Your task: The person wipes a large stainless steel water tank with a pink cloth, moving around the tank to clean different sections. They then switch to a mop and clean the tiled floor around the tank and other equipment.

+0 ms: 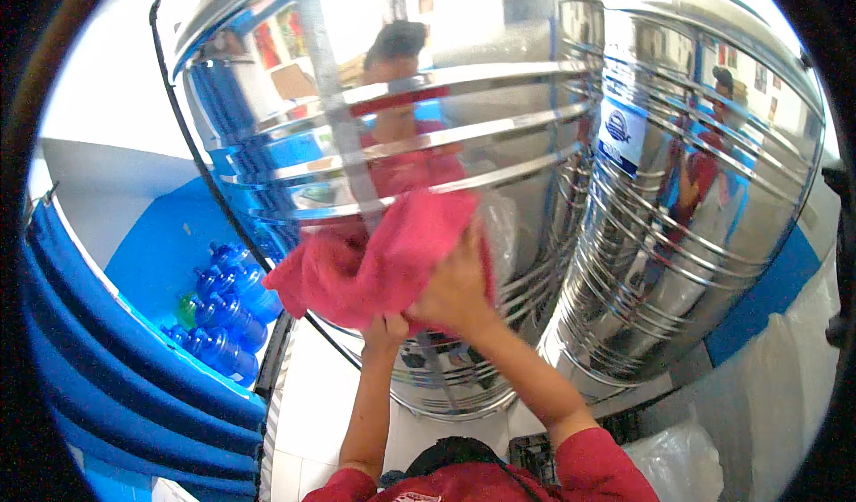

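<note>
A crumpled red cloth (pixel 379 252) is bunched in front of a large shiny steel tank (pixel 504 65) with raised ribs. My right hand (pixel 456 290) grips the cloth on its right side, with the fingers partly lost in its folds. Below it, my left hand (pixel 386 331) is closed on the cloth's lower edge. The cloth hides part of the tank's wall, and I cannot tell whether it touches the metal. My reflection shows in the polished surface.
A second ribbed steel tank (pixel 678 243) with a blue and white label (pixel 621 132) stands to the right. Blue water jugs (pixel 223 319) lie at the left beyond a blue curtain (pixel 116 359). A black cable (pixel 192 141) hangs beside the tank. Clear plastic wrapping (pixel 682 462) lies at lower right.
</note>
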`<act>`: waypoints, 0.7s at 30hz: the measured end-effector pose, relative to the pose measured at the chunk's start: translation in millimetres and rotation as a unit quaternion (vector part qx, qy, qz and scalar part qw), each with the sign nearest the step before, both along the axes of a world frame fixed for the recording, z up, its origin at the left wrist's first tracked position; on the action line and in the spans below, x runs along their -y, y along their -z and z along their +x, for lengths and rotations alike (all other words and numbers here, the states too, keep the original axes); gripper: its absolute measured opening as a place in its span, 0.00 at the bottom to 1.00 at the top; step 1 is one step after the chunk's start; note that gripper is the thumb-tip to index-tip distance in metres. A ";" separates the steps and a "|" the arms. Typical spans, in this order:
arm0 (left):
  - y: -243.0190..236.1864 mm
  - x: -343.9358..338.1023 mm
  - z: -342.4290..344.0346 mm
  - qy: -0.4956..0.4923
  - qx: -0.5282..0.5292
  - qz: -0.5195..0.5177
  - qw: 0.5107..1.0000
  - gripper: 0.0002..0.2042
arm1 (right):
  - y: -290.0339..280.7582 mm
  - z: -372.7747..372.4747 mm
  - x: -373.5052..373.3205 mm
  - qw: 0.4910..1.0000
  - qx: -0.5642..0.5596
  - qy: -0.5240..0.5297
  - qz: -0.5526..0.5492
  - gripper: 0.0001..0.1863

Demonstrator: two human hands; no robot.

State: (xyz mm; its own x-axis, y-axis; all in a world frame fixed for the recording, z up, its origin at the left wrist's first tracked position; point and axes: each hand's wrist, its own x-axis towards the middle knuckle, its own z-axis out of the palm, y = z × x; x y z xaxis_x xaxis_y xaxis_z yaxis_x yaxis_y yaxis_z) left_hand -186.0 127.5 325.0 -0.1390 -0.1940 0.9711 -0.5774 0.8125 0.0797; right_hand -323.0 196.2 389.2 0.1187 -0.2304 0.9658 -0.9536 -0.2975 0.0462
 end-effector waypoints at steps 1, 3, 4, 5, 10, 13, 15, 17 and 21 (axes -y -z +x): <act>29.4 -1.1 4.8 0.000 -0.005 0.066 0.998 0.15 | 19.3 5.0 -2.3 0.998 -0.045 0.000 0.039 0.30; 74.5 -2.3 10.2 0.005 0.016 0.093 0.996 0.15 | 50.4 4.2 -7.7 0.994 -0.083 -0.008 0.071 0.30; 89.3 -3.7 11.1 0.006 0.028 0.094 0.995 0.15 | 59.7 2.9 -9.4 0.994 -0.099 -0.006 0.043 0.31; 97.8 -5.5 9.9 0.008 0.038 0.091 0.995 0.15 | 63.6 0.1 -10.2 0.992 -0.096 -0.015 0.079 0.30; 44.7 -7.3 -14.6 -0.047 0.146 -0.084 0.985 0.15 | 25.5 -30.0 -11.0 0.999 -0.018 -0.006 0.037 0.31; -21.4 -16.0 -48.7 -0.116 0.211 -0.174 0.955 0.16 | -9.5 -64.5 -4.1 0.978 0.166 -0.087 -0.089 0.39; -48.9 -33.6 -86.0 0.030 0.102 -0.016 0.994 0.16 | -18.2 -86.6 0.5 0.935 0.313 -0.133 -0.099 0.38; -62.4 -44.0 -113.4 0.078 0.193 -0.026 0.978 0.17 | -11.6 -102.5 3.3 0.901 0.397 -0.154 -0.081 0.37; -35.2 -54.7 -121.0 0.217 -0.021 0.087 0.972 0.26 | 32.4 -94.0 1.0 0.892 0.426 -0.148 -0.040 0.36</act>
State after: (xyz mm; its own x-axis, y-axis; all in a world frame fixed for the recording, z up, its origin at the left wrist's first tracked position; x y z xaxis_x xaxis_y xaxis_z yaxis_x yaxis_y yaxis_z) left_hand -307.0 182.2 360.2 -0.2047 -0.2881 0.9355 -0.1765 0.9509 0.2542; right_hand -417.0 195.2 356.8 -0.6220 -0.2368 0.7464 -0.5331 -0.5701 -0.6251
